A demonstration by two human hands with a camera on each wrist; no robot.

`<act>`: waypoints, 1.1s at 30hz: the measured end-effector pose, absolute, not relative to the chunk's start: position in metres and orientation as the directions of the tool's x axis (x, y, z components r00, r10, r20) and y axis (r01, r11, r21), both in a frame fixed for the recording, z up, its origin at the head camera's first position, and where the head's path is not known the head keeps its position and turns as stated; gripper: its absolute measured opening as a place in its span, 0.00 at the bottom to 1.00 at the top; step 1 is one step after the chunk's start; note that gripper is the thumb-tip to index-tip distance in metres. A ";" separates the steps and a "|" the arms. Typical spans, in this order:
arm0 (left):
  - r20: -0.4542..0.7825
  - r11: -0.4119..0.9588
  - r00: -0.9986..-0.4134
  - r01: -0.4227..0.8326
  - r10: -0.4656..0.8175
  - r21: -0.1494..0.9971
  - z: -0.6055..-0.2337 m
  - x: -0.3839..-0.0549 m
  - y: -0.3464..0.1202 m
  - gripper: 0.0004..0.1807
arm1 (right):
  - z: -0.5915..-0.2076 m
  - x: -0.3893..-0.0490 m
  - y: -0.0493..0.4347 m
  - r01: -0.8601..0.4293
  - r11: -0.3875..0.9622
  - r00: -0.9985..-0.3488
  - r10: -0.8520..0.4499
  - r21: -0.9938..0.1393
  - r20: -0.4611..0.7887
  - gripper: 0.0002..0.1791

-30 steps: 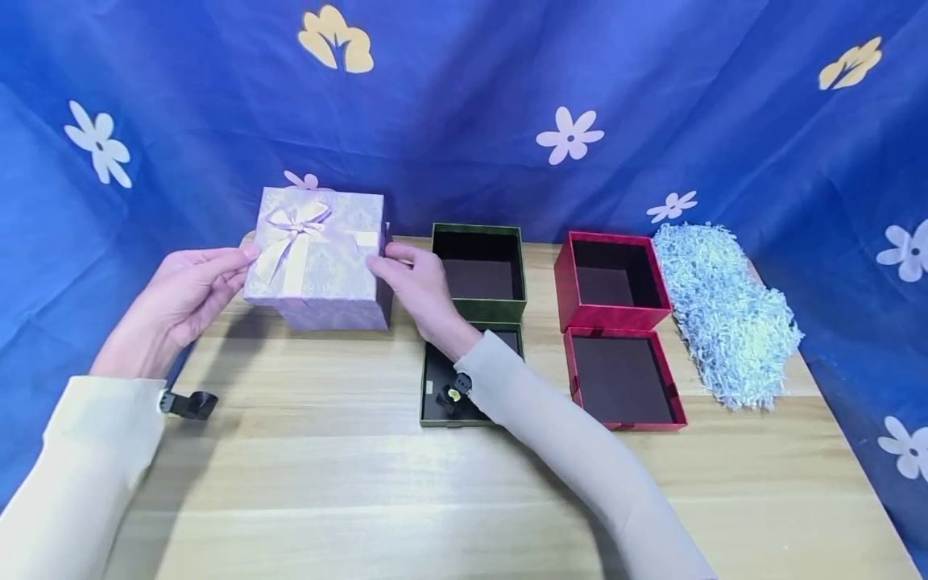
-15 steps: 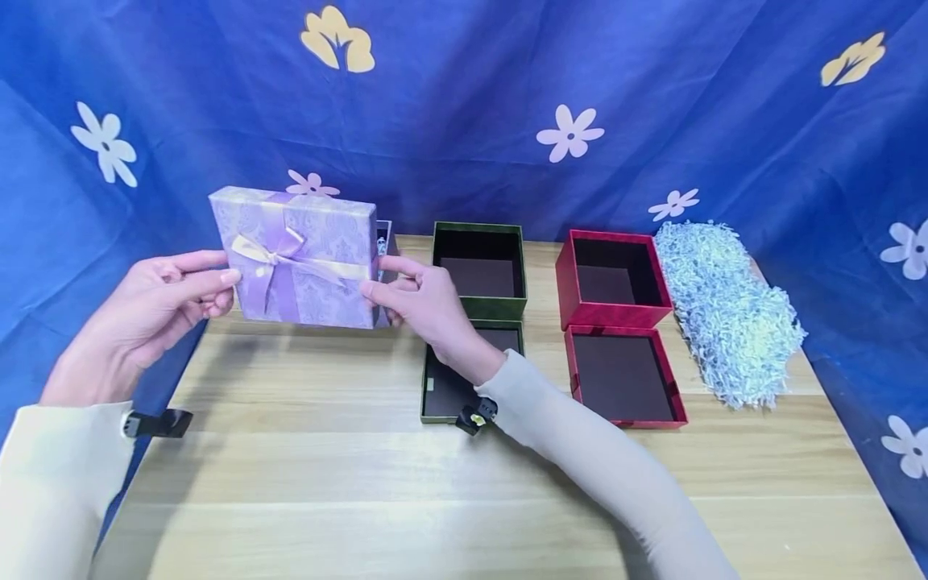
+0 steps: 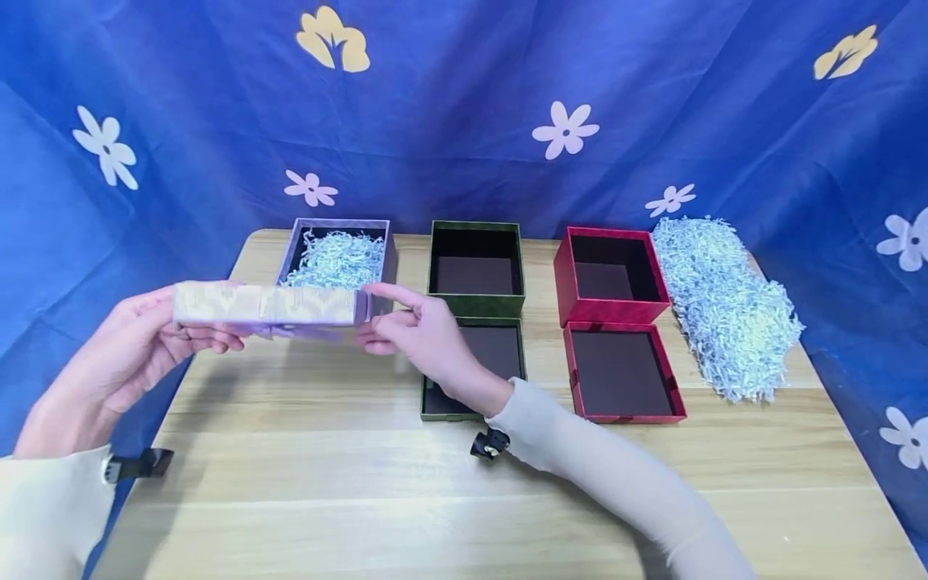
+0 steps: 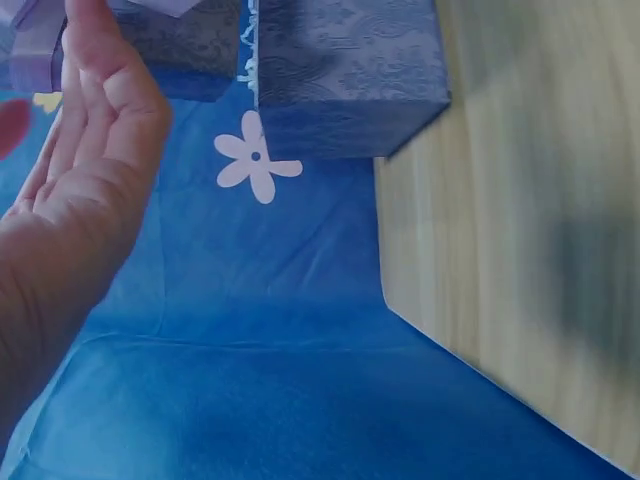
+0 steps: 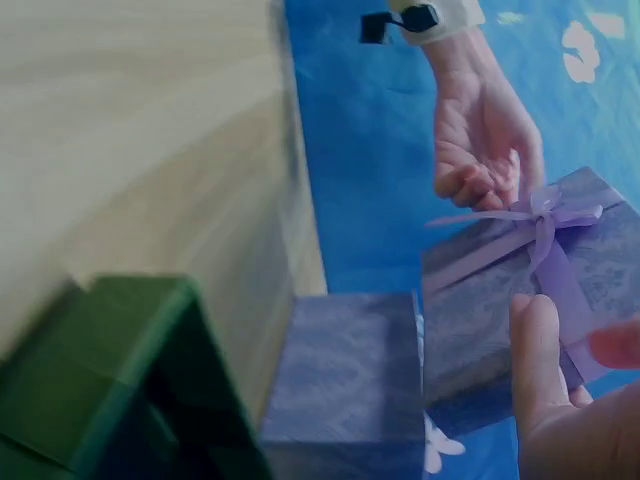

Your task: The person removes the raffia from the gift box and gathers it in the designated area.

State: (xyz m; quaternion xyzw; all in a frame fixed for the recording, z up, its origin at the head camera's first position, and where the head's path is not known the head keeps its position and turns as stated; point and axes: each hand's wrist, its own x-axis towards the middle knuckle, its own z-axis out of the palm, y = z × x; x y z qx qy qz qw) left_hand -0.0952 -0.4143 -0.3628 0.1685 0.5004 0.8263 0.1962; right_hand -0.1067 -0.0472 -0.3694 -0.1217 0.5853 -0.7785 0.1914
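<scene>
Both hands hold a lavender gift box lid (image 3: 268,304) in the air, seen edge-on in the head view with its ribbon bow (image 3: 279,329) on the underside. My left hand (image 3: 119,358) grips its left end, fingertips partly hidden. The right hand (image 3: 435,342) pinches the right end between thumb and fingers. Behind the lid stands the lavender box (image 3: 392,254), uncovered, with pale blue paper shreds (image 3: 342,256) inside. In the right wrist view the lid (image 5: 480,300) shows its bow face, beside the box (image 5: 345,370).
A green box (image 3: 474,305) stands uncovered in the middle, its lid (image 3: 500,346) lying in front. To the right are an uncovered red box (image 3: 612,315) and its upturned lid (image 3: 623,374). A heap of blue paper shreds (image 3: 732,314) lies at the table's (image 3: 406,499) right.
Both hands have lifted the lid off the lavender box, moved it left and forward off the box, and tipped it over so the bow faces down. The shreds inside now show.
</scene>
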 end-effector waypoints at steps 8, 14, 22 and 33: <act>-0.110 -0.233 -0.893 -0.230 0.437 0.945 -0.377 -0.075 -0.420 0.27 | -0.385 -0.088 -0.044 0.206 -0.141 -0.875 -0.470 -0.968 -0.118 0.25; -0.146 -0.070 -0.883 -0.196 0.447 0.978 -0.401 -0.062 -0.422 0.35 | -0.406 -0.077 -0.047 0.203 0.020 -0.845 -0.501 -0.979 -0.185 0.38; -0.138 0.119 -0.884 -0.094 0.448 0.988 -0.426 -0.048 -0.417 0.39 | -0.425 -0.068 -0.060 0.203 0.104 -0.860 -0.457 -0.974 -0.228 0.50; -0.165 0.229 -0.872 -0.063 0.460 0.971 -0.443 -0.048 -0.420 0.40 | -0.435 -0.070 -0.076 0.228 0.261 -0.839 -0.435 -0.938 -0.325 0.54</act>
